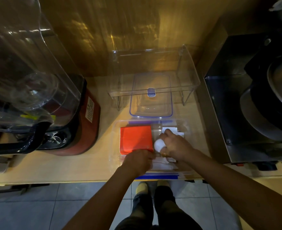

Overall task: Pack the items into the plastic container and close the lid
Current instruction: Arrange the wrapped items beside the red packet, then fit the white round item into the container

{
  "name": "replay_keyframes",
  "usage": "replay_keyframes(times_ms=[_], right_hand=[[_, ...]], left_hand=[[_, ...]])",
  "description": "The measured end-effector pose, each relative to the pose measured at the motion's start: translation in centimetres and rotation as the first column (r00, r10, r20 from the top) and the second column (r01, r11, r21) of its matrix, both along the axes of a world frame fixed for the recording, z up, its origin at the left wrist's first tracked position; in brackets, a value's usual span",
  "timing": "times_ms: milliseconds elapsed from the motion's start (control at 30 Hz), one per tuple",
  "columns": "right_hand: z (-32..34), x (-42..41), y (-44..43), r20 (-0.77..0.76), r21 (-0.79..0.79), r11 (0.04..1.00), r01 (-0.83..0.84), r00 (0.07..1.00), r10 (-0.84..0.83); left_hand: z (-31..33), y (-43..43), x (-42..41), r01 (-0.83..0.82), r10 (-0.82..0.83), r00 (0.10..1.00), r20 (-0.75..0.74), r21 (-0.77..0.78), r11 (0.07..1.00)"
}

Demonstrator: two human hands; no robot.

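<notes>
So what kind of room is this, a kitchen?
Most likely a kitchen, or a food-prep corner. A big blender with a red base stands on the wooden counter at the left, and dark metal pans sit on a steel appliance at the right.

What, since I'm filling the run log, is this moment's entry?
stage: packing | left hand: at corner of orange box | right hand: holds white round item in container | lid: off, behind

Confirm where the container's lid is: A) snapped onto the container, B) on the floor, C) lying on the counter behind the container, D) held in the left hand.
C: the blue-trimmed clear lid lies flat on the wooden counter behind the open plastic container, partly under a clear stand.
</notes>
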State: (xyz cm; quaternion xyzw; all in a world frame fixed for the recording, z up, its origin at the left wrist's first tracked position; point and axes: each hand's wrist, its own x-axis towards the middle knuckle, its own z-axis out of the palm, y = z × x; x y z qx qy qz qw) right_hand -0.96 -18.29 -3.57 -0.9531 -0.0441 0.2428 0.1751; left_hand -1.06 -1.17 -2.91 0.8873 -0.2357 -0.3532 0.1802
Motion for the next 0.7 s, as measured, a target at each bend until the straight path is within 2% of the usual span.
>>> replay_keyframes(times_ms=[67,100,200,300,367,433,567,700], right_hand=[[0.3,-0.2,0.1,0.02,0.108,0.989,0.097,0.995,-0.1],[0.5,-0.3,0.0,0.046,0.111,0.985,0.131,0.99,-0.136],[1.5,-0.5,-0.6,0.134,-0.051,0.988,0.147,0.981,-0.139],[2.3,-1.0,-0.7,-0.062,-0.125,0.992,-0.015,0.998,0.007],[2.2,-1.7,-0.3,-0.217,-0.088,0.99,-0.106,0.972,0.085],[1.7,-2.0,0.1,-0.299,-0.03,0.998,-0.058,0.953,0.046],[1.3,-1.7,0.9,-0.342,0.088,0.981,0.173,0.93,-0.133],[1.0,-1.7,1.3,-0.397,0.159,0.954,0.252,0.901,-0.172]], left_hand=[[0.1,0.0,-0.1,-0.023,0.022,0.999,0.044,0.04,0.999],[0.1,0.0,-0.2,-0.035,0.031,0.997,0.065,0.059,0.998],[0.1,0.3,-0.2,-0.077,0.066,0.993,0.101,0.104,0.992],[0.0,0.4,-0.3,-0.09,0.075,0.991,0.115,0.13,0.987],[0.0,0.3,-0.4,-0.098,0.081,0.989,0.123,0.133,0.986],[-0.1,0.3,-0.4,-0.095,0.079,0.989,0.126,0.126,0.987],[-0.2,0.5,-0.2,-0.032,0.019,0.994,0.109,0.116,0.993],[-0.1,0.7,-0.1,-0.003,-0.002,0.998,0.07,0.069,0.998]])
